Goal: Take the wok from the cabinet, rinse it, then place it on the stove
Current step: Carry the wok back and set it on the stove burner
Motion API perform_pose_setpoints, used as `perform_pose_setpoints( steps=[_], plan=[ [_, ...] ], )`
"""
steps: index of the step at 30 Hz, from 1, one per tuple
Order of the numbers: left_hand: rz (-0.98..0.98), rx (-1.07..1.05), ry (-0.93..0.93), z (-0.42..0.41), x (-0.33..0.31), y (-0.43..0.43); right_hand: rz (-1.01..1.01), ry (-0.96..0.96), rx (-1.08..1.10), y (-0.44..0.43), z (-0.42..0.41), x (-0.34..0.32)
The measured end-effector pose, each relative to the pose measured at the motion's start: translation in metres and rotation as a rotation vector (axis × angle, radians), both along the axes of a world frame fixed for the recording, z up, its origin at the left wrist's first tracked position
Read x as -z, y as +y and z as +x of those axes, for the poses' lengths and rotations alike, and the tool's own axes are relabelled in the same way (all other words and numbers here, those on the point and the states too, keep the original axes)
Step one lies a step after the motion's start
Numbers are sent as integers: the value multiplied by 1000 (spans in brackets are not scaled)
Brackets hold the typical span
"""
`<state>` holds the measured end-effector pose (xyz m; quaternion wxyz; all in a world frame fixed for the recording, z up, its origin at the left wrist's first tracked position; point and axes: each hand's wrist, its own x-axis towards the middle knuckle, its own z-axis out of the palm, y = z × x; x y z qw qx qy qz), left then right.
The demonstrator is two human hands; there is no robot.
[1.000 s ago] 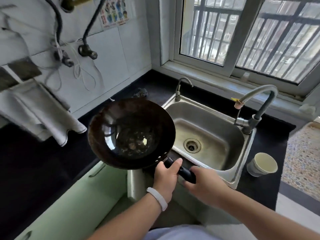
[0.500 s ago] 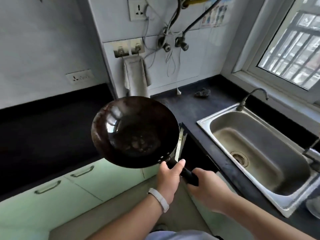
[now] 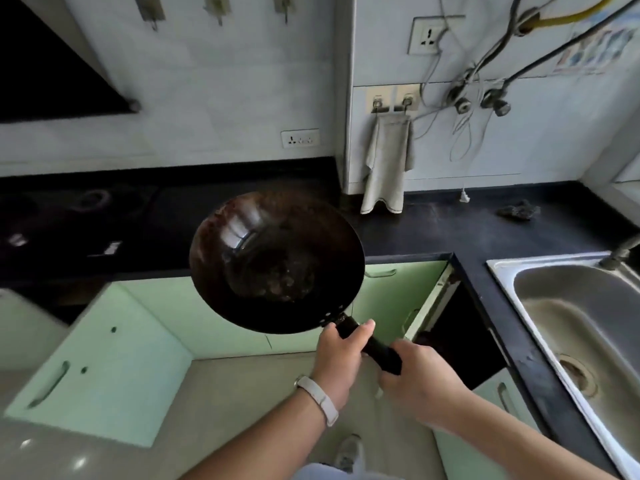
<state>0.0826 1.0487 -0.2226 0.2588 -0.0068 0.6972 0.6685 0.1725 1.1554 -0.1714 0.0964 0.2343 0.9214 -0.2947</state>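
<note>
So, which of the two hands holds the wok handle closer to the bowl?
The left hand, with the white wristband: it grips the handle right by the wok, while the right hand grips the far end.

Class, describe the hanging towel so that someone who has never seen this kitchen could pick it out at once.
Start at the black countertop in the corner left of the sink. On the white wall above it, a pale towel hangs from two hooks. It is the only cloth there; its neighbours are valves and a socket.
</note>
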Motion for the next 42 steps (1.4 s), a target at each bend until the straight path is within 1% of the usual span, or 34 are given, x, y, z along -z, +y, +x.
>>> perform_pose_setpoints(
  steps=[4,11,18,22,26,29,33,36,42],
  plan=[
    [0,-48,-11,21,-5,-35,-81,5,-101,-24,13,0],
    [-12,-210,-14,40,-14,-118,-116,9,-228,-94,12,2],
    [-22,-314,37,38,-16,-219,-25,-13,-406,-185,-8,-6],
    [17,-354,7,27,-10,-288,18,-39,-455,-254,-28,-6],
    [22,-419,-45,8,-3,-383,-41,-56,-468,-350,-51,0],
    [31,-443,-35,-7,-5,-457,-59,-60,-512,-424,-71,1],
    [45,-511,-6,-17,-9,-544,-29,-56,-576,-508,-91,0],
    [76,-557,-4,-22,-10,-593,-14,-64,-626,-557,-106,-2],
    [161,-764,-82,-34,-8,-665,2,-72,-780,-632,-140,-3]
  ],
)
